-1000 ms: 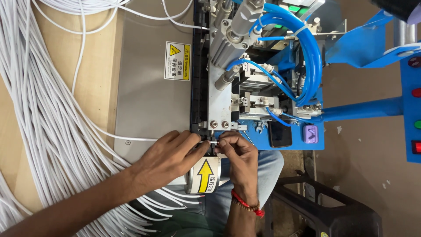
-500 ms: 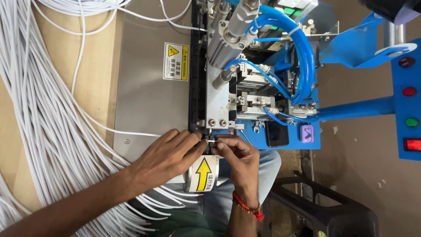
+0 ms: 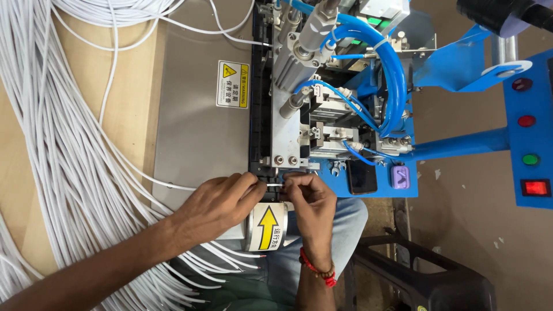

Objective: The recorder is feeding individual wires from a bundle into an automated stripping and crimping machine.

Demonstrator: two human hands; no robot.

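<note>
My left hand and my right hand pinch a thin white cable between them, held level just below the black slot of a grey and blue machine. The cable runs off leftwards from my left hand across the grey metal plate. A white label with a yellow arrow sits right under my hands. A red bracelet circles my right wrist.
A thick bundle of white cables lies over the wooden bench at the left. Blue air hoses loop over the machine. A blue panel with red and green buttons stands at the right. A dark stool frame is below.
Both hands stay at the machine's slot with the cable; the fingers shift only slightly. The view has drifted a little.
</note>
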